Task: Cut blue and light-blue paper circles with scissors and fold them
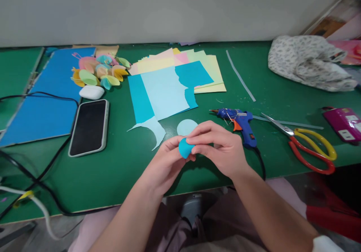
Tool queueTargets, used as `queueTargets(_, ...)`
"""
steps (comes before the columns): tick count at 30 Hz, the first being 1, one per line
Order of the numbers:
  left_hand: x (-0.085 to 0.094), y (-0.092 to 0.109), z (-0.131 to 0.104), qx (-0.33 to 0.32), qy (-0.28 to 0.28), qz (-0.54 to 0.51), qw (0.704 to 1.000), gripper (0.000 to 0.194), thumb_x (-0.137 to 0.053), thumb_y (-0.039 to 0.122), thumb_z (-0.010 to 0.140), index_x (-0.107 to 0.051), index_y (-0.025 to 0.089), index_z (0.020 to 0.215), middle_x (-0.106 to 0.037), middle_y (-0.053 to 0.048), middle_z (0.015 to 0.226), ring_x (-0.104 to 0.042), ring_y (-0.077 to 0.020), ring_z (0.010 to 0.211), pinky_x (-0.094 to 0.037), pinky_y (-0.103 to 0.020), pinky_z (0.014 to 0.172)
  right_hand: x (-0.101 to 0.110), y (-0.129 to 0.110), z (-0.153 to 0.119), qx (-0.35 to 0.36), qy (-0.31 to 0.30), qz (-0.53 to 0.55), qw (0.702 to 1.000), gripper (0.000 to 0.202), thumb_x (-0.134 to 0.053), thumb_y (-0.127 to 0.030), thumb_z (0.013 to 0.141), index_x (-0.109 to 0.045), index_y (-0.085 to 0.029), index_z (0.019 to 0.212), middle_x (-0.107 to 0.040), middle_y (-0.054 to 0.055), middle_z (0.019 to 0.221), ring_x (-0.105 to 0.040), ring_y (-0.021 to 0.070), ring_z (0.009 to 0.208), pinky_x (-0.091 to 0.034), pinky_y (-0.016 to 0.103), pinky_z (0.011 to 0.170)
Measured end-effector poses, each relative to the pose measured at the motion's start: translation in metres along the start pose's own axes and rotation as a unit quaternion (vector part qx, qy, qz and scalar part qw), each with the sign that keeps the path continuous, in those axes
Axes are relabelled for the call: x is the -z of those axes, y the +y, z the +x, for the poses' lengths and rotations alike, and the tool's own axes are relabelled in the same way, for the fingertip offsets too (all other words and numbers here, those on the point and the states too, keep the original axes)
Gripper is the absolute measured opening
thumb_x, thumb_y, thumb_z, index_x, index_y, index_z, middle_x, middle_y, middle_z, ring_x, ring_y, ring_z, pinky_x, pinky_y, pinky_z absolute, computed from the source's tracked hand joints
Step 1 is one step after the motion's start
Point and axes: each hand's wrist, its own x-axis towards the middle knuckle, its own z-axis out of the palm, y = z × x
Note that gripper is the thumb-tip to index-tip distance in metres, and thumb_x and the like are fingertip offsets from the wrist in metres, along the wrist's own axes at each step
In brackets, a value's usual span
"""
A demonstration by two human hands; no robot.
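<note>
A small blue paper piece (185, 149), curved or folded, is held between both hands above the green table's front part. My left hand (169, 162) has its fingers closed on the piece from the left. From the right, my right hand (218, 145) pinches its edge with thumb and fingertips. Just behind the hands lies a pale blue paper circle (186, 127), partly covered by the right fingers. A curved pale blue scrap (155, 129) rests left of it. Farther back are cut blue and pale blue sheets (165, 92) on a stack of pastel papers (218, 70).
On the right are a blue glue gun (242, 126), scissors (308, 150), glue sticks (239, 75), a purple case (344, 122) and patterned cloth (306, 62). Leftward lie a phone (89, 128), white case (91, 92), paper petals (98, 71), blue folder (47, 101) and cables (39, 182).
</note>
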Motion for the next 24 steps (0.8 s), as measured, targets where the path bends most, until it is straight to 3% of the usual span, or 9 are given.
queueTargets(7, -0.0001, -0.0018, -0.0026, 0.034, -0.017, -0.026, 0.999, 0.018, -0.083, 0.029, 0.06, -0.072, 0.017, 0.069, -0.063, -0.001, 0.065, -0.056, -0.0098, 0.059, -0.05, -0.022, 0.06, 0.0025, -0.0006, 0.0008, 0.0, -0.032, 0.021, 0.999, 0.017, -0.066, -0.039, 0.086, -0.078, -0.026, 0.087, -0.07, 0.003, 0.09, -0.065, 0.0171, 0.084, -0.061, 0.034, 0.071)
queueTargets(13, -0.0002, -0.0039, -0.003, 0.035, -0.045, -0.04, 0.998, 0.016, -0.082, 0.028, 0.063, -0.072, 0.018, 0.071, -0.063, 0.0, 0.065, -0.057, -0.0092, 0.059, -0.05, -0.021, 0.06, 0.0009, -0.0011, -0.0015, -0.007, -0.017, 0.039, 0.999, 0.014, -0.067, -0.037, 0.085, -0.078, -0.028, 0.086, -0.071, 0.003, 0.089, -0.065, 0.0173, 0.084, -0.062, 0.034, 0.071)
queueTargets(19, 0.0017, -0.0042, -0.0057, 0.036, -0.085, -0.029, 0.995, 0.014, -0.081, 0.026, 0.065, -0.074, 0.019, 0.074, -0.066, -0.001, 0.066, -0.057, -0.0084, 0.06, -0.048, -0.019, 0.062, 0.0026, -0.0026, -0.0012, -0.006, -0.047, 0.073, 0.996, 0.016, -0.067, -0.039, 0.084, -0.077, -0.03, 0.093, -0.072, 0.002, 0.094, -0.064, 0.0182, 0.092, -0.06, 0.036, 0.081)
queueTargets(24, -0.0004, -0.003, -0.0056, 0.04, -0.065, -0.01, 0.997, 0.017, -0.083, 0.025, 0.06, -0.073, 0.016, 0.069, -0.064, -0.001, 0.061, -0.056, -0.0091, 0.058, -0.047, -0.02, 0.059, 0.0034, -0.0026, -0.0006, 0.028, -0.054, 0.081, 0.995, 0.011, -0.068, -0.028, 0.086, -0.077, -0.026, 0.09, -0.07, 0.003, 0.085, -0.061, 0.0177, 0.086, -0.059, 0.035, 0.077)
